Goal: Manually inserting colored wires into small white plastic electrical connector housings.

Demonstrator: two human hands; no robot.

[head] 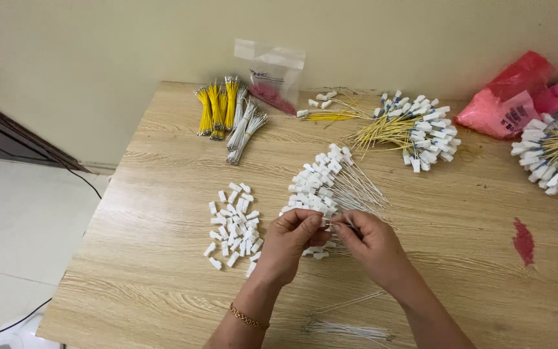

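My left hand [292,242] pinches a small white plastic connector [323,220] between thumb and fingers. My right hand [369,242] meets it fingertip to fingertip and holds a thin white wire [350,223] at that connector. Just beyond both hands lies a heap of white wires with connectors fitted [330,181]. A pile of loose white connectors [234,223] sits to the left of my left hand. Several loose white wires [350,331] lie near the front edge, under my right forearm.
On the wooden table [163,271]: yellow and white wire bundles [227,116] at the back left, a clear bag [272,74], yellow wires with white connectors [414,129] at the back, another such bunch [553,152] at right, red bags [508,100], a red mark [523,240].
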